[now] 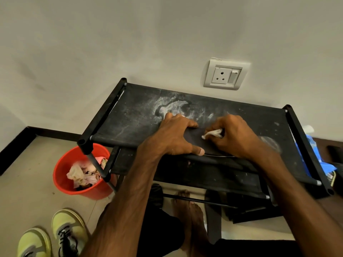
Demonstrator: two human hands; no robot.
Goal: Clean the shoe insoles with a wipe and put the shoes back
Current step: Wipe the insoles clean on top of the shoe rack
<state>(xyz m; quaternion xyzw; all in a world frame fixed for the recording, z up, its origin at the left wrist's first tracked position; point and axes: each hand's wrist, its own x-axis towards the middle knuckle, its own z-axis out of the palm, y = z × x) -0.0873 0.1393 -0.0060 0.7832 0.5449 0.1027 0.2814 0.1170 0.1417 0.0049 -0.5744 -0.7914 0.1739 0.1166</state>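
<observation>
Fingers of the left hand (176, 136) lie spread, pressing a dark insole (193, 143) onto the rack's top shelf (130, 119). The right hand (234, 136) grips a crumpled wipe (213, 133) against it.

No text, brand, number or sign can be read anywhere in view. The blue plastic packet (327, 166) beside the right end of the black fabric shoe rack (130, 117) has a small yellow-and-black printed patch at its lower corner. That patch is too blurred and too small to make out any letters.
</observation>
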